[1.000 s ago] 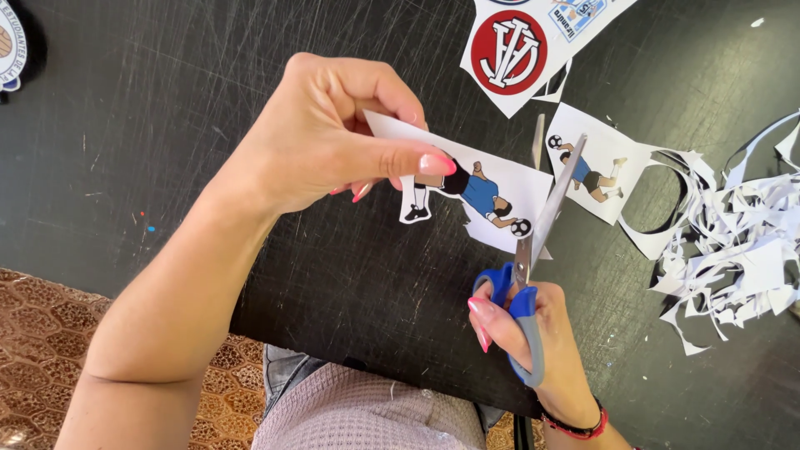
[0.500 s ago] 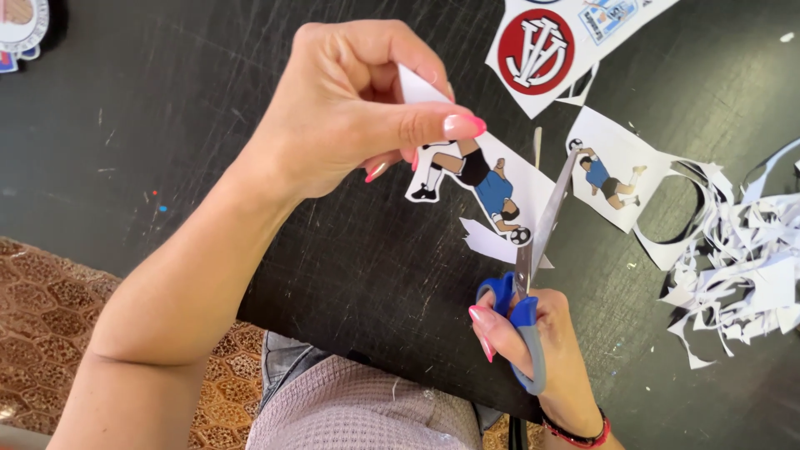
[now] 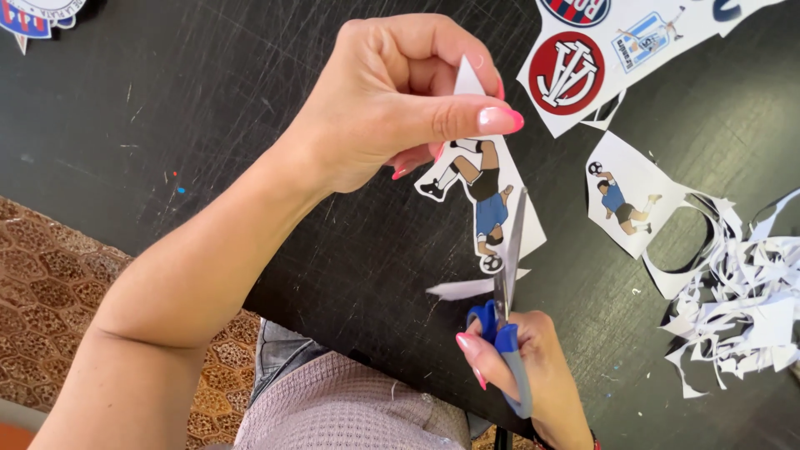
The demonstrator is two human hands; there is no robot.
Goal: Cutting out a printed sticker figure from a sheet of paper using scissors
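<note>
Cutting footballer cutout (image 3: pixel 482 193) with scissors (image 3: pixel 506 283).
Left hand (image 3: pixel 400 96) pinching top edge; right hand (image 3: pixel 525 367) gripping blue handles, blades at lower right edge.

Left hand (image 3: pixel 400 100) raised, thumb and fingers pinched; right hand (image 3: pixel 521 367) low, fingers apparently curled shut.

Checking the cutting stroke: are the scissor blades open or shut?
Nearly shut: the scissors in the right hand show blades together along the paper cutout.

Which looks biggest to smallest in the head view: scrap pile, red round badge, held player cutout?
1. Scrap pile.
2. Held player cutout, though it is raised nearer the camera, so unsure.
3. Red round badge.
</note>
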